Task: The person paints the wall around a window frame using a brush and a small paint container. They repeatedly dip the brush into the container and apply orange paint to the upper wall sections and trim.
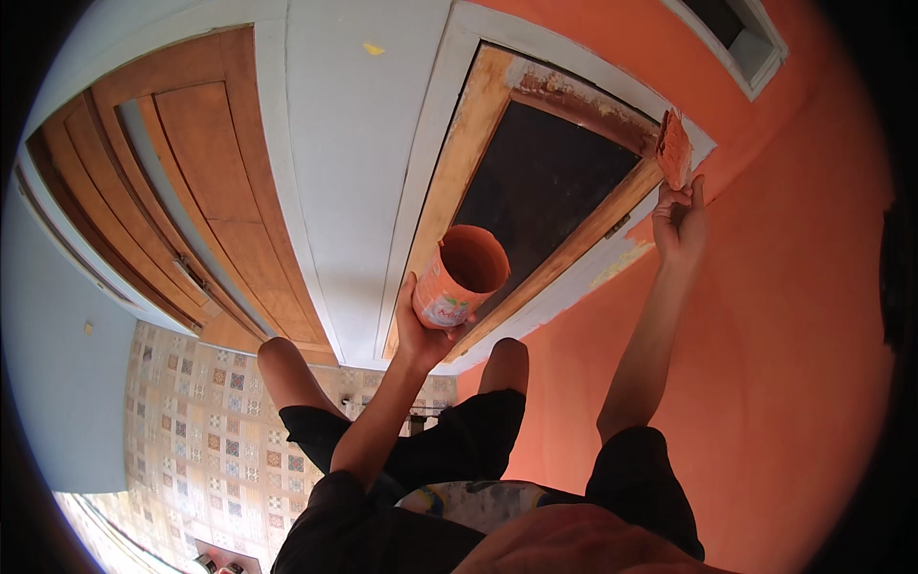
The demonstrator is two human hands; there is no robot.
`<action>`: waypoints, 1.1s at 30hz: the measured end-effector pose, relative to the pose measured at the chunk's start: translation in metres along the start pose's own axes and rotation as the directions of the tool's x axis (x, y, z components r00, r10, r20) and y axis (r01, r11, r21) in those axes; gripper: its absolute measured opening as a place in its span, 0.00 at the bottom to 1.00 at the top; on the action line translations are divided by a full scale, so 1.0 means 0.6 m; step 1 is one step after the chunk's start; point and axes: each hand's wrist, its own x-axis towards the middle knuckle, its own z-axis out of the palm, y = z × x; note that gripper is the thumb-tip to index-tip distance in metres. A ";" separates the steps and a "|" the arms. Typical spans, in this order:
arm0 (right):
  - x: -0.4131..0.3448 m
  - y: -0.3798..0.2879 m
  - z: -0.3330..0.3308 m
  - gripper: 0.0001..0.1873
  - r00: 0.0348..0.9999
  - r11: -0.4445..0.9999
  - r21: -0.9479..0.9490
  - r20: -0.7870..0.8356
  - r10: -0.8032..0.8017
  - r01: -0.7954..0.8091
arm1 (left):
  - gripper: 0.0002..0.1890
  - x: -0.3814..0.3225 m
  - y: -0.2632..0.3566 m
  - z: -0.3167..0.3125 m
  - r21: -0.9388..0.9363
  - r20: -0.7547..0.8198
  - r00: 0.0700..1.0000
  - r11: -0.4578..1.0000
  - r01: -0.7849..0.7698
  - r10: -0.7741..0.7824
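My left hand (427,330) grips a paint-smeared can (450,290) from below and the side, its round mouth facing up and its inside coated orange. Raised at the upper right, my right hand (679,215) holds a paintbrush (674,151) covered in orange paint; its handle is mostly hidden by the fingers. The brush is beside the upper right corner of a white door frame (696,138), next to the orange wall (760,323). Whether the bristles touch the frame or wall I cannot tell. Inside the frame is a wooden panel (488,79) with a dark pane (552,172).
A brown wooden door (208,151) stands at the left, past a pale wall section (358,143). A small white-framed opening (764,64) is at the upper right. Far below lies the patterned tile floor (215,423), with containers on a board (247,560) at the bottom left.
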 end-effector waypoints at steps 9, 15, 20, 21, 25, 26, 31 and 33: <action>-0.107 0.100 -0.203 0.19 0.978 0.948 0.287 -0.113 0.177 -0.139 | 0.34 0.020 0.029 -0.031 0.020 -0.037 0.996 0.996 0.085 -0.084; -0.147 0.133 -0.239 0.15 0.941 0.925 0.370 -0.272 0.202 -0.092 | 0.36 0.018 0.025 -0.050 0.037 -0.043 0.997 0.997 0.070 -0.068; -0.139 0.135 -0.217 0.12 0.969 0.956 0.267 -0.176 0.171 -0.120 | 0.36 0.010 0.021 -0.060 0.000 -0.072 0.995 0.997 0.071 -0.071; -0.132 0.134 -0.207 0.12 0.973 0.968 0.229 -0.175 0.148 -0.106 | 0.36 0.010 0.022 -0.062 -0.002 -0.081 0.994 0.997 0.073 -0.073; -0.094 0.134 -0.149 0.13 0.993 0.994 0.100 -0.112 0.042 -0.031 | 0.34 0.010 0.032 -0.064 0.013 -0.035 0.997 0.998 0.063 -0.063; -0.084 0.137 -0.128 0.13 0.996 0.999 0.054 -0.093 0.006 -0.001 | 0.33 0.008 0.035 -0.064 0.004 -0.053 0.997 0.998 0.056 -0.056; -0.047 0.166 0.007 0.16 0.996 0.981 -0.193 0.094 0.001 0.017 | 0.35 -0.003 0.047 -0.062 -0.017 -0.069 0.998 1.000 0.013 -0.014; -0.035 0.181 0.066 0.17 0.990 0.942 -0.307 0.086 -0.111 0.132 | 0.36 -0.005 0.053 -0.061 -0.013 -0.070 0.998 1.000 0.006 -0.007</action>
